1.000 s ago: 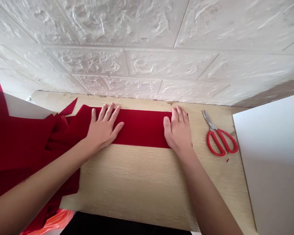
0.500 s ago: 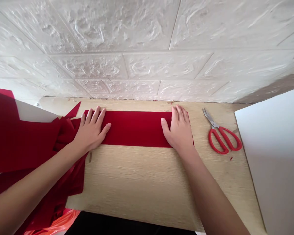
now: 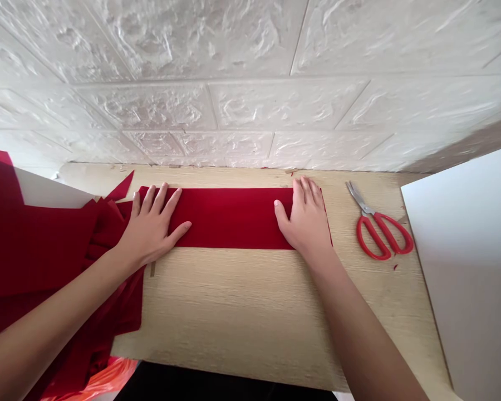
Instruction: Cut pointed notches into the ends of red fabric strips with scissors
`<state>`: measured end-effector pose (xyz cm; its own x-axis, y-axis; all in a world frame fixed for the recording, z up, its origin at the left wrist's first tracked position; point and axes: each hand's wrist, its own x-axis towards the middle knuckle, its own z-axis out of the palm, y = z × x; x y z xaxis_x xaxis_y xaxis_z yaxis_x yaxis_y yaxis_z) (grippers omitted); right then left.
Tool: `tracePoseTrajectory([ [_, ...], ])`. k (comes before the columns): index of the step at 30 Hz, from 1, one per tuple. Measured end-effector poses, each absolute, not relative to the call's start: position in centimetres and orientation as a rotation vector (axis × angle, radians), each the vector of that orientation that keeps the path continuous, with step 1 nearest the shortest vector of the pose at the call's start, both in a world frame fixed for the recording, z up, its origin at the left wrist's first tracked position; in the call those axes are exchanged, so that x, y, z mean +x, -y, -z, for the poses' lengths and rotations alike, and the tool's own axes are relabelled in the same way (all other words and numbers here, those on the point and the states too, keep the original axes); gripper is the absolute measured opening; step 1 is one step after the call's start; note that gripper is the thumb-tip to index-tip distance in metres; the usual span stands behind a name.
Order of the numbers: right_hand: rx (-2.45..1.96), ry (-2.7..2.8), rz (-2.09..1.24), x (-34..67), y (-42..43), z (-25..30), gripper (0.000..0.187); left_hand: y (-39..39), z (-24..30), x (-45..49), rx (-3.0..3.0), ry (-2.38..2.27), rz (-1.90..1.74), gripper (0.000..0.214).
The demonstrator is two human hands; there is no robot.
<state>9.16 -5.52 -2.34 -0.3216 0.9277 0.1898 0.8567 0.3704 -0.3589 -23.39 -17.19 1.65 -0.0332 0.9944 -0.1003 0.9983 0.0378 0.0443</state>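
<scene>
The open left hand (image 3: 150,228) has slid leftward along the long deep-red velvety fabric strip (image 3: 229,218), its fingers spread flat; the open right hand (image 3: 305,223) presses the strip's right end. Neither grips. The strip lies on a pale wood-grain tabletop (image 3: 234,312), running into bunched red fabric (image 3: 37,250). Beyond lie red-handled steel scissors (image 3: 368,210), near a white textured wall (image 3: 234,111).

Fabric strip (image 3: 229,220) on table (image 3: 234,317), scissors (image 3: 378,234) right
</scene>
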Motion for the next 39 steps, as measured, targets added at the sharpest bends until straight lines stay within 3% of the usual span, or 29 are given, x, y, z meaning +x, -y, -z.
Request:
tracePoseTrajectory([
  [9,-1.575,2.289,-0.272,9.2,5.5,2.2,0.067,17.7,-1.4,-24.0,2.458,-1.878,0.092,0.102],
  [19,-1.564,2.25,-0.324,9.3,5.6,1.8,0.064,17.7,-1.2,-24.1,2.564,-1.785,0.076,0.082],
  [24,-1.415,2.159,-0.389,9.7,6.3,1.2,0.055,17.8,-0.9,-24.4,2.597,-1.747,0.091,0.081],
  [39,-1.337,2.343,-0.165,8.9,6.3,-0.4,0.048,17.9,-0.4,-24.5,2.553,-1.75,0.073,0.08],
])
